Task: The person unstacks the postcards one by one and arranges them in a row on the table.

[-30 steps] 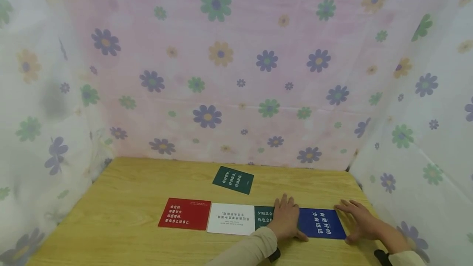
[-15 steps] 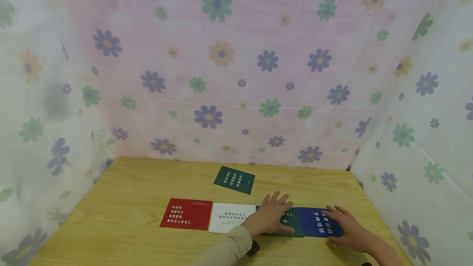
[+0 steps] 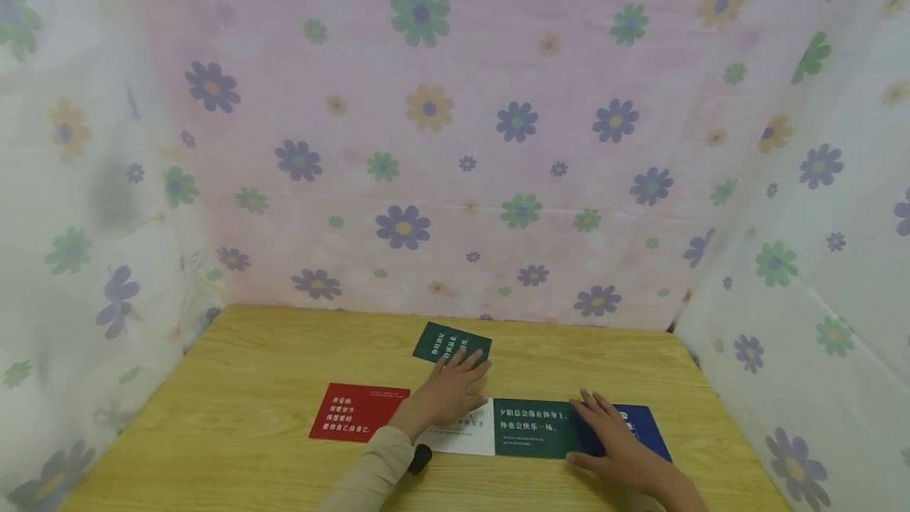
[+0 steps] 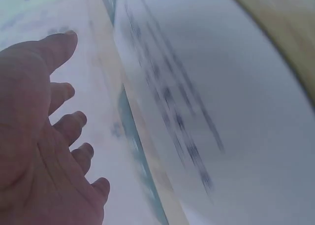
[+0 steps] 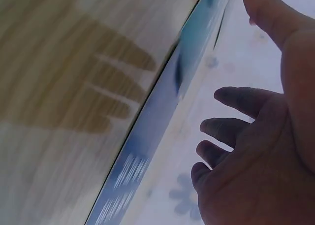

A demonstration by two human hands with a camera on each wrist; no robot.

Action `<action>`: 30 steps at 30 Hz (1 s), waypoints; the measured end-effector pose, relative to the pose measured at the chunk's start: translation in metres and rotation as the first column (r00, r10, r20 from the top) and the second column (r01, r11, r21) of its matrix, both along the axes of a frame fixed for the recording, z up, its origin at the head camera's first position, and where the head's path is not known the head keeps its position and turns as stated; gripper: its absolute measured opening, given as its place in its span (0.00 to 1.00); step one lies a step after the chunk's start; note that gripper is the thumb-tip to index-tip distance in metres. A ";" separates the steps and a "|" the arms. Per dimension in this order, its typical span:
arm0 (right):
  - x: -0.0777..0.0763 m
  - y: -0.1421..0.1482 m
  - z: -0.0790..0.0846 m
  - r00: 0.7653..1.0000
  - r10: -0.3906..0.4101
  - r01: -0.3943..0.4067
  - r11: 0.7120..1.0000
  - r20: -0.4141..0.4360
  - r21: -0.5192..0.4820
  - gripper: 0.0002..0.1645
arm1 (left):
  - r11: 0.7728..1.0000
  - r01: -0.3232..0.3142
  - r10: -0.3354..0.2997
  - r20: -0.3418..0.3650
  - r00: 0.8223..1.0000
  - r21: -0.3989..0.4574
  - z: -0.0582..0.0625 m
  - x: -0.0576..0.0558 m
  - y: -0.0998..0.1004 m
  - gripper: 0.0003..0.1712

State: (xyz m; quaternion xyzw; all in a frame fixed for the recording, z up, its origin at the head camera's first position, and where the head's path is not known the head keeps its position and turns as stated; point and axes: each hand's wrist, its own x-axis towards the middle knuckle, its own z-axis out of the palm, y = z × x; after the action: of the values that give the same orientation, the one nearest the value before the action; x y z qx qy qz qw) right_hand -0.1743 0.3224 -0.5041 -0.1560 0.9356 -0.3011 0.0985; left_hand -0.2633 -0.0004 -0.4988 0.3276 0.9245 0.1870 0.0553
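Note:
Four printed cards lie edge to edge in a row on the table: a red card [image 3: 341, 416], a white card [image 3: 469, 439], a green card [image 3: 533, 437] and a blue card [image 3: 650, 433]. My left hand [image 3: 442, 395] spreads over the white card, fingers straight and holding nothing. Its fingertips overlap the lower edge of another green card [image 3: 444, 338], which lies tilted farther back. Over the seam of the row's green and blue cards is my right hand [image 3: 617, 442], fingers extended. In the left wrist view the white card [image 4: 236, 102] shows blurred print beside the hand.
The cards rest on a wood-grain table [image 3: 284, 346]. A flower-printed curtain [image 3: 469, 204] encloses its back and both sides. A black strap piece [image 3: 420, 459] shows below the left wrist.
My left hand has slid left from the green card to the white one, reaching up to the back card. My right hand has moved left from the blue card's outer edge onto it.

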 end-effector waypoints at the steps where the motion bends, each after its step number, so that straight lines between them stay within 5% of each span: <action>1: -0.003 -0.005 0.000 1.000 0.004 -0.003 1.000 0.007 -0.006 0.55 | 1.000 -0.012 0.012 0.005 1.000 0.009 -0.001 -0.002 -0.006 0.36; 12: -0.037 -0.067 0.006 0.989 0.146 -0.148 0.986 -0.029 -0.078 0.49 | 0.994 -0.084 0.078 0.075 0.994 0.077 -0.016 -0.034 -0.059 0.32; 19: -0.072 -0.098 0.006 0.970 0.229 -0.232 0.972 -0.076 -0.033 0.41 | 0.984 -0.161 0.150 0.135 0.979 0.075 -0.013 -0.052 -0.084 0.32; 30: -0.120 -0.127 -0.002 0.987 0.161 -0.159 0.983 -0.010 0.086 0.43 | 0.985 -0.168 0.173 0.129 0.976 -0.047 -0.016 -0.059 -0.090 0.33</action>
State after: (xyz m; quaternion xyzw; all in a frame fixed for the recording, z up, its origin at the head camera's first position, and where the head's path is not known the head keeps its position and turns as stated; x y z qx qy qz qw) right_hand -0.2948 0.1958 -0.5065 -0.2289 0.9328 -0.2509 0.1207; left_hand -0.3220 -0.0908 -0.5153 0.2328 0.9467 0.1959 0.1062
